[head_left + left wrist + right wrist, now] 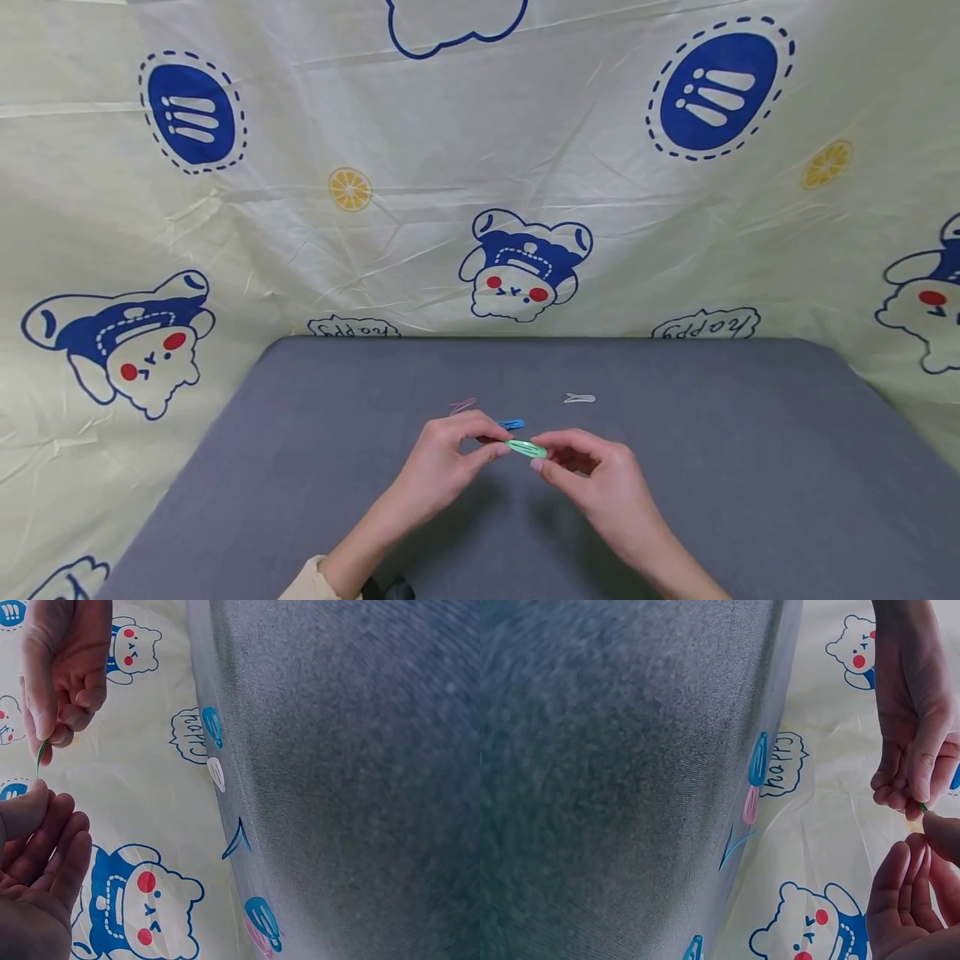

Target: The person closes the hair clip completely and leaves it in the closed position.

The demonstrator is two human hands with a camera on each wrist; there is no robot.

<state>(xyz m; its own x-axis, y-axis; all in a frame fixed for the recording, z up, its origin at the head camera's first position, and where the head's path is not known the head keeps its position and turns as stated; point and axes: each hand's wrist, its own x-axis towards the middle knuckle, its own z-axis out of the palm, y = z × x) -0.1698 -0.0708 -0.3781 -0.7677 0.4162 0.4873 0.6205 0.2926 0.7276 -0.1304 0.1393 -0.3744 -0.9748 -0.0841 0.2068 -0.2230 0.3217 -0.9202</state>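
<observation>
In the head view, a green snap hair clip (527, 448) is stretched between both hands over the table. My left hand (453, 461) pinches one end with thumb and forefinger. At the other end, the thumb and fingers of my right hand (600, 475) hold the clip. The left wrist view shows the green clip (41, 754) edge-on as a thin strip. Seen from the right wrist, fingertips hide most of it. Just beyond the hands lie a blue hair clip (513, 424), a pink hair clip (462, 406) and a white hair clip (580, 398).
The grey cloth-covered table (337, 417) reaches back to a pale printed curtain (420, 267). More clips show in the left wrist view, among them a blue clip (212, 726) and a spread blue clip (237, 840). A dark object (393, 587) sits at the bottom edge.
</observation>
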